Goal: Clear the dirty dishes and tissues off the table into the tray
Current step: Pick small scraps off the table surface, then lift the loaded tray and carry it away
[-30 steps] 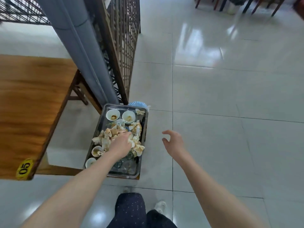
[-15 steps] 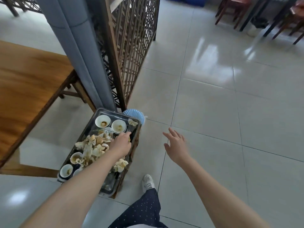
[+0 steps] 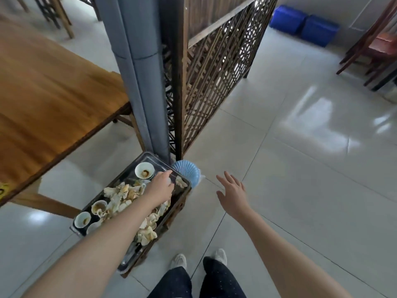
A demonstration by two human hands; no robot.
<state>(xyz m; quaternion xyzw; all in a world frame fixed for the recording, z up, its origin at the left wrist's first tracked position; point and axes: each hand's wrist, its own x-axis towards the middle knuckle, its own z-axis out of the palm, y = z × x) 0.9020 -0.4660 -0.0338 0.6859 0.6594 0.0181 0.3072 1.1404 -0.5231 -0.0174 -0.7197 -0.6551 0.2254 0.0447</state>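
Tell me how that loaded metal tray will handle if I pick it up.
The tray looks like thin metal, probably rigid, yet likely heavy with several bowls on it. The bowls sit loose on a smooth surface, so they may slide if it tilts. The crumpled tissues are piled high and could spill off.

The tray (image 3: 129, 258) is partly hidden by the left hand (image 3: 160, 188), whose grip cannot be told; the table (image 3: 53, 93) is cropped.

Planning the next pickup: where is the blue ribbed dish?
Head view, lower centre: the blue ribbed dish sits past the tray's far right corner, at the foot of the lattice screen.
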